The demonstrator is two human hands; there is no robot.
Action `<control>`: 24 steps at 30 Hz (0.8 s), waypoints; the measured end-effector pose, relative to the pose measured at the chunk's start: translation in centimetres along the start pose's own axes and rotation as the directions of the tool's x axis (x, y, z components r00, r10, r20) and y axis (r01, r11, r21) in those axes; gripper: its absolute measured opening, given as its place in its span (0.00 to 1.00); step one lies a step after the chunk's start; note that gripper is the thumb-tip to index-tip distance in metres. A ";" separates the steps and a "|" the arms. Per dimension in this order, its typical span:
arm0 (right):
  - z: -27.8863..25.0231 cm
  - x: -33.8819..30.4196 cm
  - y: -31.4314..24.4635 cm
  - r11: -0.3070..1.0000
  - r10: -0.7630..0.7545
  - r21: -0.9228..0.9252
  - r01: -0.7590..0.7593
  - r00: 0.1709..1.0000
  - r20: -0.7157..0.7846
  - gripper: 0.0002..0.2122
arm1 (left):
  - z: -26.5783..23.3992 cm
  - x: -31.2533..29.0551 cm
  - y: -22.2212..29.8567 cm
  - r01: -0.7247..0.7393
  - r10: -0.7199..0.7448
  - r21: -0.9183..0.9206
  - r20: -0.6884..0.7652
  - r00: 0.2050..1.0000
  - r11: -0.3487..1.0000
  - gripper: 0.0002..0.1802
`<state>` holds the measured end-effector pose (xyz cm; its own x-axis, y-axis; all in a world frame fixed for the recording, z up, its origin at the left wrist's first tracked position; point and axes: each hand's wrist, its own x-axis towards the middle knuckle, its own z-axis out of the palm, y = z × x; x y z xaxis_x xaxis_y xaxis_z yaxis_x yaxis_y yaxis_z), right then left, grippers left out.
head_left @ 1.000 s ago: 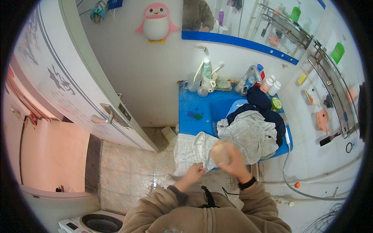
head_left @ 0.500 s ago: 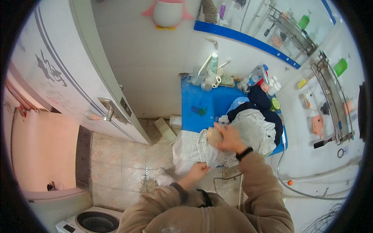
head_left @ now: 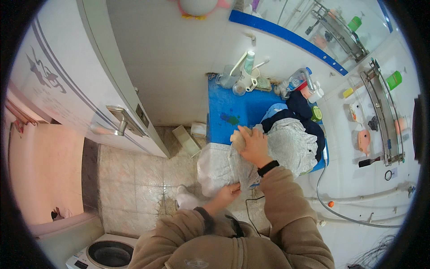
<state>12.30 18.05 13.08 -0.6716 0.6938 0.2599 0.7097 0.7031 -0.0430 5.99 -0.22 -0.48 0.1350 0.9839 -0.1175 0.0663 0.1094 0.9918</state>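
Note:
My right hand (head_left: 254,148), with a black band at the wrist, grips a tan rounded block (head_left: 238,140). Whether the block is a bar of soap or a brush, I cannot tell. It sits over a pale grey-white garment (head_left: 217,168) spread across the front left of a blue counter (head_left: 217,107), partly hanging over the edge. Lower down, my left hand (head_left: 228,192) is closed on the near edge of that garment, pulling it into folds. Right of my right hand, another light grey garment (head_left: 291,141) lies heaped on dark navy cloth (head_left: 299,104).
Along the counter's back stand a clear cup (head_left: 229,80), a white mug (head_left: 248,80) with brushes and a tube, and bottles (head_left: 316,95). A grey hose (head_left: 320,188) runs down the right wall below a metal rack (head_left: 385,116). The door (head_left: 85,76) stands ajar at left.
My right hand has moved left and farther away with the tan block. The garment near my left hand is drawn up more. The whole view has shifted slightly.

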 end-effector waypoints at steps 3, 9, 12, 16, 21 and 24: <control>-2.1 -3.2 -1.6 0.999 -0.030 0.001 0.032 0.924 0.380 0.36 | 1.6 0.5 -2.9 0.001 -0.009 -0.324 -0.023 1.000 0.946 0.18; -2.2 -6.8 -3.6 0.984 -0.179 0.038 0.175 0.945 0.274 0.37 | 1.9 0.6 -6.1 -0.048 0.059 -0.084 0.137 0.989 0.995 0.23; 0.3 -0.8 -1.5 0.990 -0.068 -0.119 0.080 0.993 0.097 0.33 | 1.0 0.4 -4.3 0.026 -0.002 -0.090 0.257 0.967 0.996 0.22; 0.4 2.4 -0.2 0.999 0.022 0.036 -0.022 1.000 0.014 0.31 | 0.5 0.4 -2.4 0.229 -0.140 -0.339 0.266 0.954 0.912 0.21; -3.4 -5.5 -3.3 0.977 -0.214 0.094 0.193 0.913 0.348 0.37 | 1.2 0.7 -3.8 0.006 -0.011 0.025 0.202 0.979 1.000 0.22; -3.5 -7.9 -4.6 0.957 -0.287 0.125 0.260 0.905 0.313 0.36 | 1.3 1.0 -4.9 -0.144 0.074 0.248 0.273 0.959 0.958 0.24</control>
<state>15.05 8.77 14.58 -0.8783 0.4750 -0.0543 0.4781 0.8732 -0.0946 7.09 0.05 -5.49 0.4040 0.9132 -0.0530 0.2888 -0.0723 0.9546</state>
